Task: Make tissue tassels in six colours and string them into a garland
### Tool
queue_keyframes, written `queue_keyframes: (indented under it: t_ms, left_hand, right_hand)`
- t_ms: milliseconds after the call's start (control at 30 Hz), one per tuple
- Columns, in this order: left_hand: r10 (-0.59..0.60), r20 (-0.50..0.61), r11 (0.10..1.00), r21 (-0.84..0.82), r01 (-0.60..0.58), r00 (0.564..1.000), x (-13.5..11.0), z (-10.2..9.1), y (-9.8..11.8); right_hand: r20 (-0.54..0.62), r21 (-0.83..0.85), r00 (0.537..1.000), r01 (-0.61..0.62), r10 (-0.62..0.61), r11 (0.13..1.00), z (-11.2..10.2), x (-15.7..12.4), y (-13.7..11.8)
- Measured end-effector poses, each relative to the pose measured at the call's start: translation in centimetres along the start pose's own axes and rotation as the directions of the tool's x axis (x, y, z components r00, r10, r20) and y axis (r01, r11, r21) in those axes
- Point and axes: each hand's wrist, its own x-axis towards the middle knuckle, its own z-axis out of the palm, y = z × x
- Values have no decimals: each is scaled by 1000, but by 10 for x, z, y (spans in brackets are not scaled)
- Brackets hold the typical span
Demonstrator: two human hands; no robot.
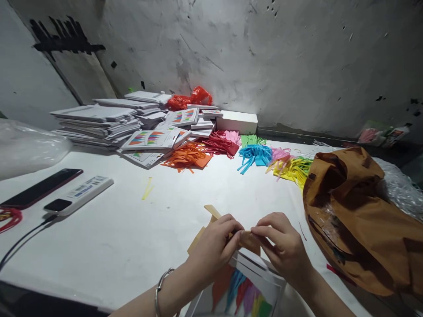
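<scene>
My left hand (211, 242) is closed, pinching a tan, paper-like piece (250, 242) between thumb and fingers. My right hand (280, 242) pinches the same piece near its top edge, so the fingertips of both hands almost meet. More tan strips or flaps (196, 240) stick out behind my left hand; whether they join the pinched piece is hidden. Directly below lies a white printed packet (280, 286) with a picture of coloured tassel bunting, its upper end close under my fingers.
Stacks of white packets (95, 114) stand at the back left. Bundles of tassels, including orange (187, 156) and blue (256, 154), line the back. A brown cloth (357, 220) covers the right side. A phone (42, 187) and a white cabled device (81, 193) lie left.
</scene>
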Motion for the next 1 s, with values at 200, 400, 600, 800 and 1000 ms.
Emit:
queue_keyframes:
  t_ms: [200, 400, 600, 800, 1000]
  left_hand:
    - [-25, 7, 1000, 19, 25, 1000, 1, 1, -2]
    - [-14, -1, 999, 29, 14, 1000, 1, 2, -3]
    - [0, -5, 1000, 22, 0, 1000, 0, 1, 1]
    - [-3, 10, 1000, 15, 3, 1000, 0, 1, 1]
    - [-14, 8, 1000, 16, 14, 1000, 1, 1, -1]
  right_hand:
    - [44, -118, 974, 228, -224, 967, -1, 1, 3]
    - [117, -212, 966, 252, -232, 944, -3, -2, 2]
    - [60, -27, 996, 71, -69, 997, -3, -2, 7]
    - [63, 17, 997, 34, -35, 999, 0, -1, 9]
    - [88, -75, 981, 182, -175, 980, 1, 2, 6]
